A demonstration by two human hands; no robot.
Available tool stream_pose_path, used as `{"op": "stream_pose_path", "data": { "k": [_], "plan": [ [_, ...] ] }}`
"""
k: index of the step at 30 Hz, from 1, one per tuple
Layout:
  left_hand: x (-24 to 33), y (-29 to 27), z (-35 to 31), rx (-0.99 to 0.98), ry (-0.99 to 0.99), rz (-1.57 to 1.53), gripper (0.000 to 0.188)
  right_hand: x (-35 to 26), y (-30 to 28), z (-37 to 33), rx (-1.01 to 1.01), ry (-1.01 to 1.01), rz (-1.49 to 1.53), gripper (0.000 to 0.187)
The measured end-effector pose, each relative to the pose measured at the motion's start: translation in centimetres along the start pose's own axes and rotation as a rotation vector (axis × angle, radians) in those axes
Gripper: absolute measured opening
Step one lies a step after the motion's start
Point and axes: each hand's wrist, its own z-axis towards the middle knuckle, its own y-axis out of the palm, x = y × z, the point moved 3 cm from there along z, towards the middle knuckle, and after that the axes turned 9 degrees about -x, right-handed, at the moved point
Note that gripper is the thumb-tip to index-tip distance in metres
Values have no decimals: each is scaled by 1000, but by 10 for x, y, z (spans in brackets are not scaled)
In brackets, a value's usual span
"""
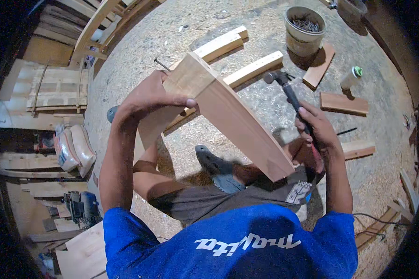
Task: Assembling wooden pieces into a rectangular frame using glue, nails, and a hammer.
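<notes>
My left hand (146,96) is closed on the corner of a wooden frame (239,123) made of joined pale boards. Its thumb lies along the corner and the other fingers are hidden behind the wood. A nail (161,64) sticks out beside this hand; I cannot tell whether the wood or the fingers hold it. One long board of the frame slants down to my lap, its lower end by my shorts. In my right hand (319,124) is a hammer (291,95), gripped by its dark handle with the head up, apart from the frame.
Pale wood battens (253,69) lie on the sawdust-strewn floor beyond the frame. A bucket of nails (305,30) stands at the far right, near short wood blocks (343,103) and a bottle with a green top (351,78). Sacks (74,149) and stacked boards line the left.
</notes>
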Motion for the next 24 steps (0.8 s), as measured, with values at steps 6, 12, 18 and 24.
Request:
{"op": "stream_pose_path", "data": {
  "k": [6,12,18,24],
  "plan": [
    [18,6,-42,36,89,-102,60,3,68,17,-446,129,117,54],
    [16,5,-56,87,63,-46,68,-4,82,31,-468,-21,350,54],
    [7,5,-60,195,136,72,73,-4,96,13,-542,-22,248,51],
    [21,13,-64,122,71,106,76,15,89,20,-498,128,169,56]
  ]
}}
